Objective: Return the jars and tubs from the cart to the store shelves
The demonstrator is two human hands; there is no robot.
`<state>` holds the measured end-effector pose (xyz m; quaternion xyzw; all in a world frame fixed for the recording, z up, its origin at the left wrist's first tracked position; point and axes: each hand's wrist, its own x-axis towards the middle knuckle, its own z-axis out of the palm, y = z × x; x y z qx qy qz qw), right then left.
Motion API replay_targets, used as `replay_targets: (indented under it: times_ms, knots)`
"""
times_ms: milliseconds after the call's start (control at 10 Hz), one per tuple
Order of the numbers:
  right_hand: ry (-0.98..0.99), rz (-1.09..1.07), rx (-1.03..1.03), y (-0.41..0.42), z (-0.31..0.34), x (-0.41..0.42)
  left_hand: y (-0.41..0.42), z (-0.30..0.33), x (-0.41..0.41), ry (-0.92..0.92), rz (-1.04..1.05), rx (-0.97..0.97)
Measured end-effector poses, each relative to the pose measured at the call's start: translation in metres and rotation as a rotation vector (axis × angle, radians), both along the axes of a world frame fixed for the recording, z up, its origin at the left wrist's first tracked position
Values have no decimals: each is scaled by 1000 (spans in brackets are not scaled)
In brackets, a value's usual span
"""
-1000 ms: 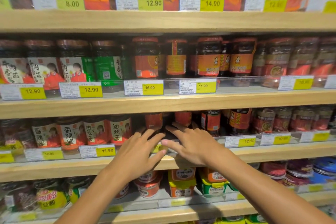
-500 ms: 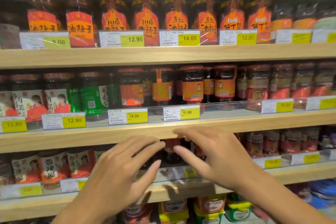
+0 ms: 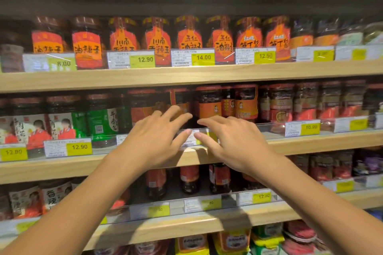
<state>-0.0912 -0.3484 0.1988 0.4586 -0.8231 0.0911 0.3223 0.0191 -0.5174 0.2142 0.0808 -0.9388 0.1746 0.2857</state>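
Jars on middle shelf: a row of dark jars with red lids stands behind a clear plastic rail; the orange-label jar [image 3: 208, 102] sits at about 12 o'clock from both hands, with a twin-label jar [image 3: 246, 101] just beside it at 3 o'clock.
Left hand [image 3: 154, 141]: raised in front of the middle shelf, fingers straight and spread, holding nothing; its fingertips lie over the red-label jar [image 3: 143, 107], contact too blurred to tell.
Right hand [image 3: 232, 141]: level with the left, fingers extended and slightly fanned, empty; thumb tips of the two hands are near each other but apart.
Middle shelf [image 3: 310, 141]: pale wood edge, running under both hands.
Price tags: yellow tag reading 12.90 [image 3: 79, 147] at 9 o'clock of the left hand; another tag [image 3: 310, 127] at 3 o'clock of the right hand.
Green-label jar [image 3: 101, 122]: at 9 o'clock of the left hand, on the same shelf.
Upper shelf jars [image 3: 188, 39]: orange labels, at 12 o'clock, well above the hands.
Lower shelf jars [image 3: 189, 178]: dark jars at 6 o'clock, between the two forearms.
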Motion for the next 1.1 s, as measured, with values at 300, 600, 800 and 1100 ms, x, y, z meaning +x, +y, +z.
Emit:
replay_targets:
  times_ms: [300, 600, 800, 1100]
  knots:
    - [-17, -38, 68, -6, -3, -9, 4, 1, -14, -170, 55, 74]
    - [-61, 2, 68, -5, -1, -18, 5, 6, -28, -232, 78, 106]
    - [-80, -6, 81, -8, -1, -19, 2, 0, -21, -177, 35, 95]
    - [-62, 32, 0, 19, -1, -25, 3, -3, 6, -82, 9, 22]
